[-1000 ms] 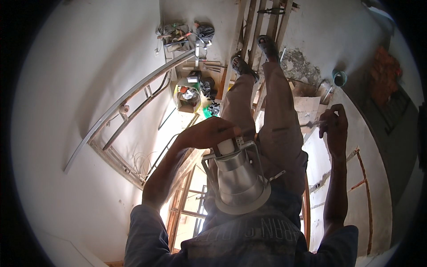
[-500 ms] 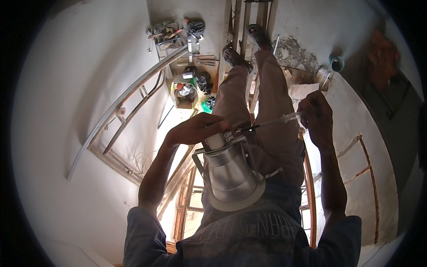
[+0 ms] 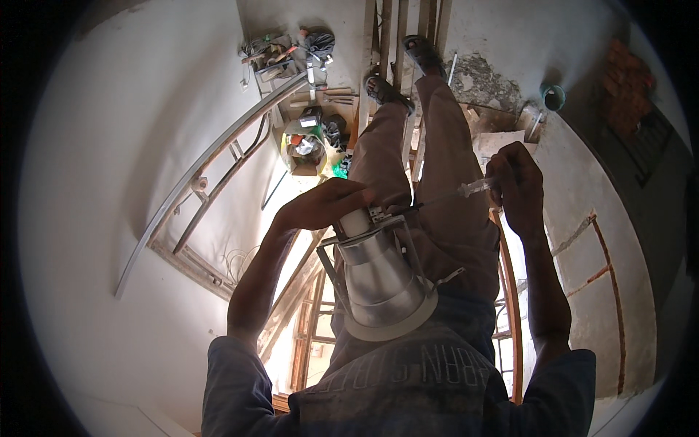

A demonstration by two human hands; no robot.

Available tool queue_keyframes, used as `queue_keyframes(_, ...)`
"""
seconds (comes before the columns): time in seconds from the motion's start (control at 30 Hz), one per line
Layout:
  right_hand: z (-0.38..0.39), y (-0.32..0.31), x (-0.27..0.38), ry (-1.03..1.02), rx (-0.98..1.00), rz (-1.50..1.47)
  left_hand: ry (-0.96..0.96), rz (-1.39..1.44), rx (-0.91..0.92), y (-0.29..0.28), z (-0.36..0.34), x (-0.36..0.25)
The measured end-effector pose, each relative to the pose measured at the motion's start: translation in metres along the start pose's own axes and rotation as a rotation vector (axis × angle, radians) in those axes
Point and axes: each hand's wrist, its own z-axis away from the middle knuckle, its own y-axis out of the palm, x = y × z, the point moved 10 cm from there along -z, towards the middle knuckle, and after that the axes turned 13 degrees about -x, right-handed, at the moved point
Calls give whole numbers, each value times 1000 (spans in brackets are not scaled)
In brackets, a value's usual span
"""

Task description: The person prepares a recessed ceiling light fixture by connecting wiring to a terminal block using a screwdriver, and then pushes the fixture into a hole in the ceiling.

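A silver recessed downlight [image 3: 378,280] with a pale round rim rests against my lap, its narrow end pointing away from me. My left hand [image 3: 324,204] is closed over the white cylindrical socket [image 3: 355,223] at that narrow end. A small white terminal block [image 3: 376,214] sits beside my left fingertips. My right hand [image 3: 518,189], fingers curled, grips a thin screwdriver by its clear handle [image 3: 477,187]. The dark shaft points left toward the terminal block; I cannot tell whether its tip touches a screw. A metal clip [image 3: 450,278] sticks out from the downlight's right side.
Below my sandalled feet are wooden planks [image 3: 397,44]. A yellowish bag [image 3: 304,151] of odds and ends and several hand tools [image 3: 338,96] lie lower left. A metal-edged frame [image 3: 211,171] runs along the left. A teal bucket [image 3: 553,97] stands at far right.
The downlight has shifted slightly to the right and its near rim up a little. My right hand has moved slightly up, with the screwdriver still pointing at the terminal block.
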Motion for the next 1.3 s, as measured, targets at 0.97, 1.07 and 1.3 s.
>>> queue_keyframes(0.97,-7,-21,-33,108,-102,140,7,-11,75,27,-6,-4)
queue_keyframes(1.07,-2,-25,-30,49,-99,76,-72,-1,72,31,-5,4)
queue_keyframes(1.3,1,-19,-42,-48,116,121,105,45,-16,30,-9,-2)
